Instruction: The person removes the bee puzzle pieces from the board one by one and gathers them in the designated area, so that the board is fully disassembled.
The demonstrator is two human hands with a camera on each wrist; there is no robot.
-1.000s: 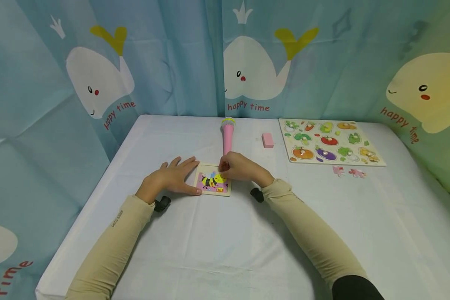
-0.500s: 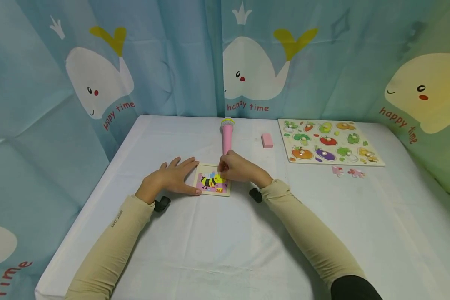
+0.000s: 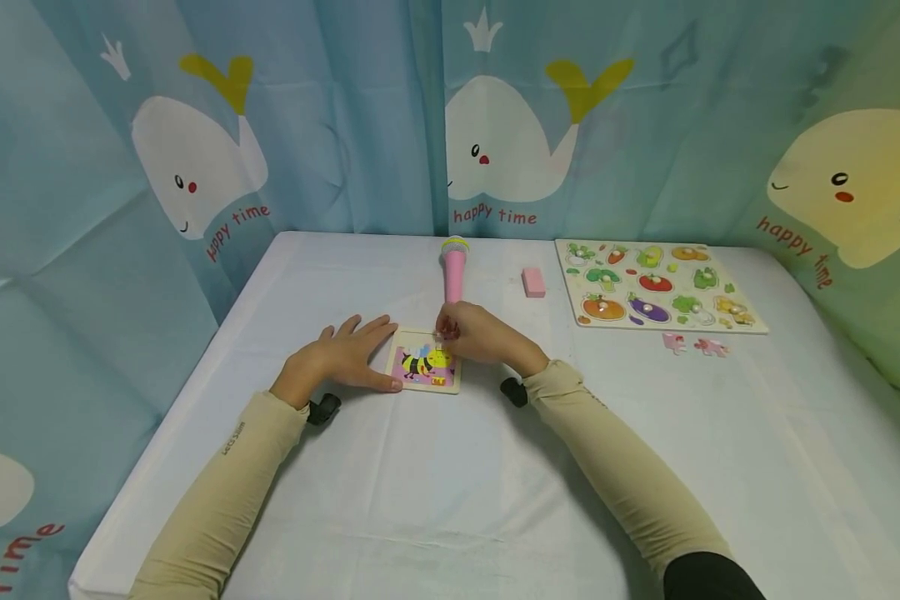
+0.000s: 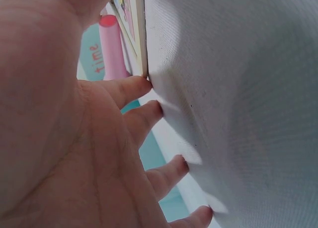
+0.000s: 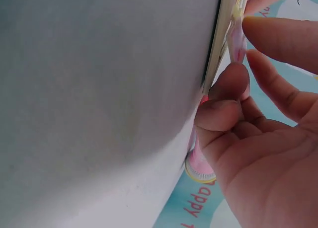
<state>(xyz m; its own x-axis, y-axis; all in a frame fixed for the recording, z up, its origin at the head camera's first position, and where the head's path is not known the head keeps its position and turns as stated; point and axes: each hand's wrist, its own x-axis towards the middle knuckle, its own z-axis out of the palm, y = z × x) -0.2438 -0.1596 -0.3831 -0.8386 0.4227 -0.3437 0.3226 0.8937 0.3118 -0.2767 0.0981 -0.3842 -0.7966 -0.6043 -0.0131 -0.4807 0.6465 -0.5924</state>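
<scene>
The right hand (image 3: 483, 333) pinched a piece (image 5: 237, 41) in its fingers at the upper right of the bee puzzle (image 3: 422, 367) on the table (image 3: 360, 500); the left hand (image 3: 348, 354), fingers spread, touched its left edge. Tilt risked jamming the piece.

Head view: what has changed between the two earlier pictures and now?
Very little: the whole picture shifts slightly, and the right hand shows at most a tiny finger adjustment over the bee puzzle's upper right. Nothing was visibly taken hold of or let go. The left hand, microphone, pink block and vegetable board stayed put.
</scene>
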